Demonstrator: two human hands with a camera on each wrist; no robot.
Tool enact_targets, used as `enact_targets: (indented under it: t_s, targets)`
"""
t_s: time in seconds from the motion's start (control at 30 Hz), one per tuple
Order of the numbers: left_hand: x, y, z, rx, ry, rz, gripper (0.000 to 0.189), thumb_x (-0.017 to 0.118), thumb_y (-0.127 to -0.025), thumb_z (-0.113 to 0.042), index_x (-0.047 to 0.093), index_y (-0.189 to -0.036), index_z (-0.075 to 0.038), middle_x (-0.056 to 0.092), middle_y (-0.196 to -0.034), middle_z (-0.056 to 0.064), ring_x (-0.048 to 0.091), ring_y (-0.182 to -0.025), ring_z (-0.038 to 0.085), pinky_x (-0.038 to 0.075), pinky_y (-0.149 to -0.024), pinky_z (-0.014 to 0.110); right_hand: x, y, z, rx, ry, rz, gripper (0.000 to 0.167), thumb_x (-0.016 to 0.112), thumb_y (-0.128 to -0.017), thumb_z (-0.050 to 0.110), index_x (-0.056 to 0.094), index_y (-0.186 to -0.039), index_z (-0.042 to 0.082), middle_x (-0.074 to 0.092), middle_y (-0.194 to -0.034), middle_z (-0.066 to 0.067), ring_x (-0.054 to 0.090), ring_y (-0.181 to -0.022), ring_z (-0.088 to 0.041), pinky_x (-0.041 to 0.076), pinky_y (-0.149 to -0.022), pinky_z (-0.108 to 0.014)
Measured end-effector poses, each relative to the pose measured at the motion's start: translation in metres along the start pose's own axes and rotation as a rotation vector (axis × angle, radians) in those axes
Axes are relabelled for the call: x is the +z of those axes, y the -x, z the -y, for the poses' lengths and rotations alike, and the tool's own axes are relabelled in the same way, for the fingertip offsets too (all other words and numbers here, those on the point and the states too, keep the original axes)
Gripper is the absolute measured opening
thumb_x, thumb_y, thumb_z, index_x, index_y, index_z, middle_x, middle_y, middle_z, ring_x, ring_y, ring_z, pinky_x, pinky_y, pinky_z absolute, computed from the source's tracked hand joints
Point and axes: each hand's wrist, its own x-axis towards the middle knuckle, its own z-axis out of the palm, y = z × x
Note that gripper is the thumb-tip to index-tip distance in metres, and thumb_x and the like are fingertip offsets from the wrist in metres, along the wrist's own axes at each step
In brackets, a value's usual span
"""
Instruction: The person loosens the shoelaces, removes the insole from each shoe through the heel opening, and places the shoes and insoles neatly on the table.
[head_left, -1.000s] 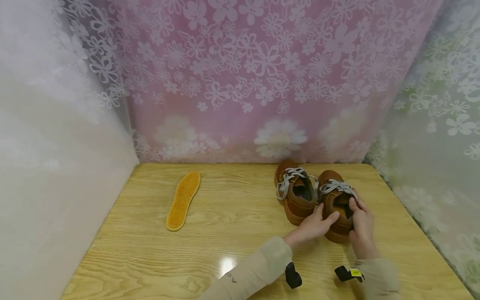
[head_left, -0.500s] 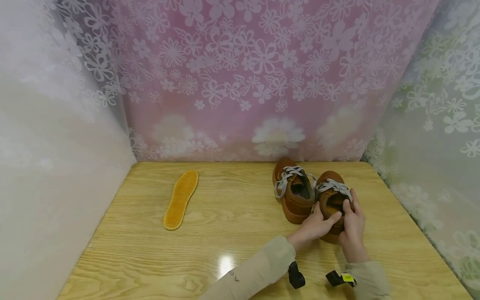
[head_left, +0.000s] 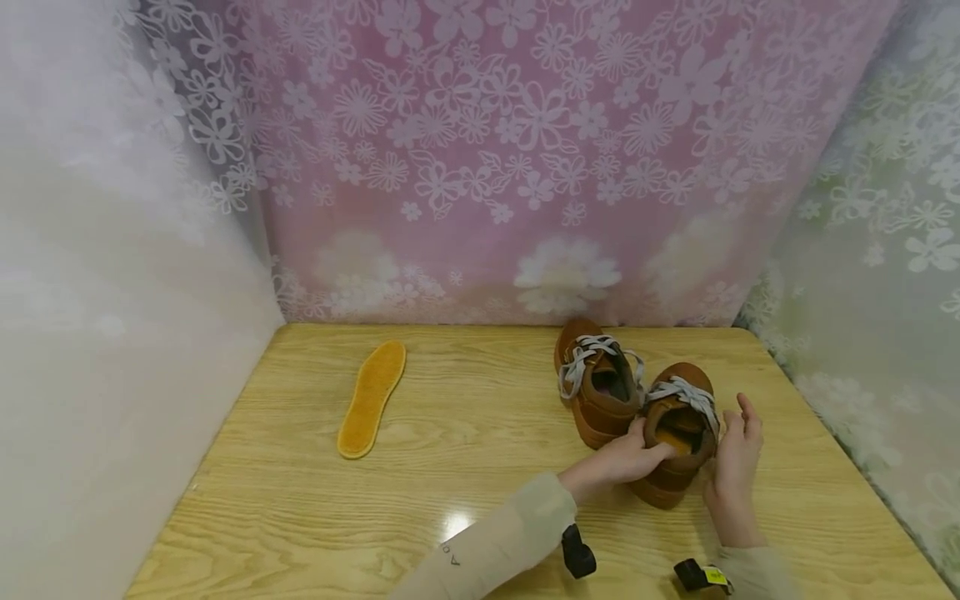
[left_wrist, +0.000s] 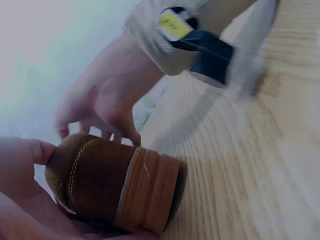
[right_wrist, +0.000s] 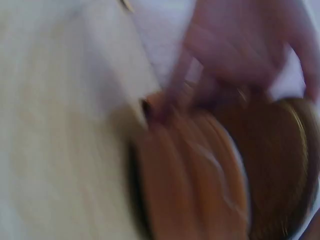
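Two brown lace-up shoes stand side by side at the right of the table in the head view. My left hand [head_left: 624, 457] holds the right-hand shoe [head_left: 663, 487] by the heel end, its thumb over the collar into the opening. A patch of orange insole [head_left: 678, 442] shows inside that shoe. Just to the shoe's right, my right hand [head_left: 737, 467] has its fingers extended; whether it touches the shoe I cannot tell. The other shoe [head_left: 600, 417] sits to the left. Blur softens the shoe heel [right_wrist: 270, 160] in the right wrist view.
A loose orange insole [head_left: 371, 400] lies flat at the left of the wooden table [head_left: 465, 383]. Floral curtains [head_left: 465, 167] close off the back and both sides. A black wrist camera [head_left: 577, 552] hangs under the left sleeve.
My right hand has let go of the shoe's collar and moved off to the right, fingers straightening. The held shoe has shifted slightly nearer and tilted; my left hand keeps its hold.
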Motion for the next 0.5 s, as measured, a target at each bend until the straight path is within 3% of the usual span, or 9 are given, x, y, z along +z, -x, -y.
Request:
enact_targets:
  t_s: [0.07, 0.1, 0.17, 0.3, 0.33, 0.4, 0.5]
  targets:
    - [-0.005, 0.003, 0.003, 0.019, -0.009, 0.037, 0.074, 0.056, -0.099, -0.044, 0.026, -0.161, -0.017, 0.041, -0.157, 0.0, 0.048, -0.138, 0.017, 0.042, -0.108, 0.031, -0.008, -0.008, 0.004, 0.03, 0.011, 0.008, 0.052, 0.032, -0.109, 0.031, 0.027, -0.161, 0.028, 0.003, -0.169, 0.009, 0.006, -0.152, -0.005, 0.011, -0.121, -0.024]
    - [-0.007, 0.005, 0.005, 0.028, -0.02, 0.056, 0.074, 0.055, -0.099, -0.045, 0.025, -0.161, -0.017, 0.039, -0.158, -0.001, 0.047, -0.138, 0.017, 0.042, -0.109, 0.031, -0.012, -0.013, 0.005, 0.047, 0.026, 0.014, 0.053, 0.033, -0.109, 0.032, 0.025, -0.161, 0.029, 0.004, -0.169, 0.009, 0.008, -0.151, -0.004, 0.01, -0.121, -0.023]
    - [-0.011, 0.008, 0.009, 0.041, -0.02, 0.087, 0.074, 0.054, -0.1, -0.045, 0.024, -0.161, -0.018, 0.037, -0.159, -0.002, 0.046, -0.139, 0.016, 0.041, -0.109, 0.031, -0.019, -0.024, 0.007, 0.082, 0.072, 0.033, 0.054, 0.035, -0.109, 0.033, 0.024, -0.162, 0.029, 0.006, -0.169, 0.006, 0.03, -0.139, -0.003, 0.023, -0.113, -0.02]
    - [-0.02, 0.014, 0.013, 0.044, -0.026, 0.125, 0.073, 0.054, -0.1, -0.045, 0.025, -0.162, -0.02, 0.036, -0.159, -0.003, 0.044, -0.14, 0.015, 0.04, -0.11, 0.03, -0.026, -0.045, 0.01, 0.129, 0.218, 0.151, 0.059, 0.036, -0.109, 0.036, 0.016, -0.164, 0.029, 0.005, -0.17, -0.002, 0.033, -0.14, -0.012, 0.029, -0.11, -0.032]
    - [-0.023, 0.015, 0.013, 0.046, -0.019, 0.135, 0.073, 0.055, -0.099, -0.044, 0.025, -0.162, -0.02, 0.036, -0.16, -0.003, 0.043, -0.14, 0.014, 0.04, -0.11, 0.03, -0.028, -0.051, 0.01, 0.135, 0.25, 0.188, 0.06, 0.036, -0.109, 0.037, 0.014, -0.164, 0.028, 0.003, -0.171, -0.003, 0.029, -0.146, -0.018, 0.029, -0.11, -0.035]
    - [-0.028, 0.018, 0.014, 0.051, -0.025, 0.152, 0.073, 0.054, -0.099, -0.043, 0.025, -0.162, -0.021, 0.035, -0.16, -0.003, 0.042, -0.141, 0.013, 0.039, -0.11, 0.029, -0.03, -0.06, 0.01, 0.139, 0.305, 0.268, 0.064, 0.036, -0.109, 0.04, 0.008, -0.165, 0.025, -0.001, -0.171, -0.005, 0.006, -0.155, -0.024, 0.024, -0.115, -0.04]
    - [-0.035, 0.019, 0.018, 0.075, -0.026, 0.187, 0.07, 0.054, -0.098, -0.04, 0.027, -0.161, -0.021, 0.037, -0.158, -0.004, 0.044, -0.138, 0.011, 0.04, -0.109, 0.027, -0.035, -0.072, 0.008, 0.151, 0.363, 0.37, 0.07, 0.037, -0.108, 0.045, 0.004, -0.165, 0.021, -0.003, -0.17, -0.006, 0.011, -0.154, -0.025, 0.031, -0.101, -0.024]
